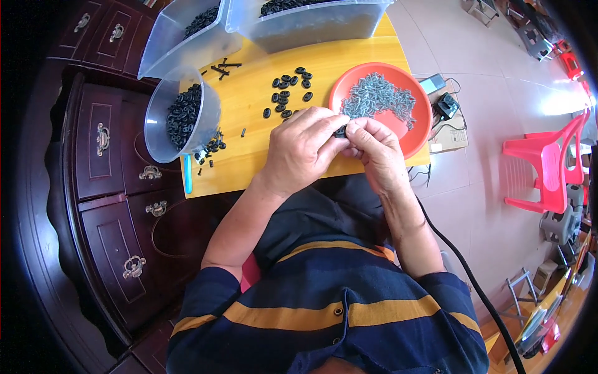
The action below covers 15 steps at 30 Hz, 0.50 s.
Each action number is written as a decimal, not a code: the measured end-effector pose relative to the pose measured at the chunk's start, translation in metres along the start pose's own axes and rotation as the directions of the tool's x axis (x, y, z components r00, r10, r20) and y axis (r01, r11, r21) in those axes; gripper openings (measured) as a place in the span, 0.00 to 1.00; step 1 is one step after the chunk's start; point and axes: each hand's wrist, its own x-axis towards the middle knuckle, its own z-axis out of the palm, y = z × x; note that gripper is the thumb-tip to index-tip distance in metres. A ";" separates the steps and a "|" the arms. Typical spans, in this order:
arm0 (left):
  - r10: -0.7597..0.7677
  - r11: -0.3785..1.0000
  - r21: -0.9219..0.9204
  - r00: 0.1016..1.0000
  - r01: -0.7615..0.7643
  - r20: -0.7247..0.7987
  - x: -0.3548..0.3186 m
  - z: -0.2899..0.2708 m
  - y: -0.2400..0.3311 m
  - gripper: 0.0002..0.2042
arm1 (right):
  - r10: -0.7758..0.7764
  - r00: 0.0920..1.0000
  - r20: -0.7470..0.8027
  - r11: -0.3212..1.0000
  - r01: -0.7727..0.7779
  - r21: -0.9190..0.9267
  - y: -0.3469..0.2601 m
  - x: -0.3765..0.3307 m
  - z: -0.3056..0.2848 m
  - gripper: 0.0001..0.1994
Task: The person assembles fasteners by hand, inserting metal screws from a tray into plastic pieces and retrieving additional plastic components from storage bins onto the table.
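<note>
Over the near edge of the yellow table my two hands meet. A small black plastic part (340, 131) shows between their fingertips, mostly covered. My left hand (302, 149) is closed, its fingers and thumb pinching the part from the left. Thumb and fingers of my right hand (377, 142) are pressed together at its right side; whether a screw is also in them is hidden. Just beyond, an orange-red round tray (422, 115) holds a heap of small silver screws (377, 96). Several black oval pieces with holes (284, 93) lie loose left of the tray.
A clear round tub (212, 103) of black parts stands at the table's left, with spilled pieces beside it. Two clear bins (324, 32) line the back. Dark drawers (103, 137) flank the left; a pink chair (542, 162) and a carton (450, 134) are right.
</note>
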 end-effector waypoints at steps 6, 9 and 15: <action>-0.014 1.000 0.012 1.000 0.014 -0.008 0.000 -0.003 -0.001 0.14 | -0.019 1.000 -0.004 1.000 0.019 -0.017 0.005 0.002 0.006 0.06; 0.001 0.999 -0.034 1.000 -0.001 -0.016 0.005 0.000 0.002 0.14 | -0.054 0.998 -0.034 0.998 0.053 -0.021 0.003 -0.001 0.000 0.06; -0.025 0.997 -0.071 0.997 0.020 -0.071 -0.002 0.001 -0.002 0.13 | -0.080 0.995 -0.057 0.997 0.080 0.000 0.005 -0.002 0.004 0.05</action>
